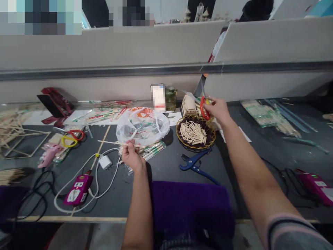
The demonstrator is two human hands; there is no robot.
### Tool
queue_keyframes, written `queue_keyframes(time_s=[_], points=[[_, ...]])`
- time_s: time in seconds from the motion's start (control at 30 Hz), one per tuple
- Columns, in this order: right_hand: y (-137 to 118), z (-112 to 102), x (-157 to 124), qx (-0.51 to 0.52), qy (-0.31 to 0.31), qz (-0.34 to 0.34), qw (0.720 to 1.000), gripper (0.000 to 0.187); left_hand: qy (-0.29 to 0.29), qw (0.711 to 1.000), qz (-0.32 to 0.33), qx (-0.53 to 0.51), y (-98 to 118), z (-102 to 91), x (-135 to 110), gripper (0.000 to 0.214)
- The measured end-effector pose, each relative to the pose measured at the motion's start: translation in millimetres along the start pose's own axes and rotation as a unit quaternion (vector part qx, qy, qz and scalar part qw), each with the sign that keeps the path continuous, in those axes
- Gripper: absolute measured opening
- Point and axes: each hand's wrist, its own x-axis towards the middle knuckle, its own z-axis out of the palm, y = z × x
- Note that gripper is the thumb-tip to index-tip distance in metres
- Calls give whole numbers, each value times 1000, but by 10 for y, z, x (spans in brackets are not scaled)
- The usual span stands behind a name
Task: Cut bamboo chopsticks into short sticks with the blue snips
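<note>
Between the fingertips of my left hand (134,157) lies a thin wooden stick (110,142), held level and pointing left. Just beyond this hand are a white plastic bag (125,126) and a pile of wrapped chopsticks (155,149). My right hand (220,110) reaches to the back of the table and grips scissors (204,108) by their red and yellow handle, blades upward. Below the scissors stands a woven basket (180,139) of short cut sticks (191,132). Behind it is a small wooden model (189,105), partly hidden.
A blue pliers-like cutter (194,163) lies before the basket. On the left are a magenta power strip (78,188), a white charger (105,162), a pink glue gun (49,155) and other scissors (71,136). A green jar (171,98) stands by the back wall.
</note>
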Motion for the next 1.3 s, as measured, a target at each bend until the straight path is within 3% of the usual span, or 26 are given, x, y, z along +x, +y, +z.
queue_keyframes(time_s=[0.07, 0.17, 0.27, 0.33, 0.4, 0.5, 0.6, 0.7, 0.9, 1.3], points=[[-193, 69, -203, 169, -85, -10, 982, 39, -1, 1000, 0, -1, -18, -6, 12, 10], [-597, 328, -480, 337, -202, -37, 919, 40, 4, 1000, -1, -11, -35, -18, 34, 12], [-1004, 780, -626, 421, -278, -62, 861, 41, 11, 1000, 7, -9, -42, -31, 57, 13], [-1223, 1160, -634, 443, -284, -75, 847, 40, 15, 1000, 7, -7, -46, -40, 73, 14], [-1391, 1550, -591, 430, -268, -78, 859, 39, 14, 1000, 7, -5, -51, -46, 87, 15], [-1546, 2045, -500, 330, -229, -65, 913, 38, 11, 1000, 6, 1, -63, -48, 102, 14], [-1580, 2371, -456, 214, -199, -53, 955, 38, 6, 1000, -5, 0, -80, -41, 107, 13], [-1528, 2566, -473, 147, -179, -41, 972, 37, -3, 1000, -13, 5, -102, -34, 105, 16], [-1464, 2735, -478, 95, -159, -59, 981, 37, -12, 999, -36, -6, -148, -28, 90, 21], [-1467, 2686, -236, 80, -121, -76, 987, 36, -43, 999, -24, 3, -91, 17, -8, 24]])
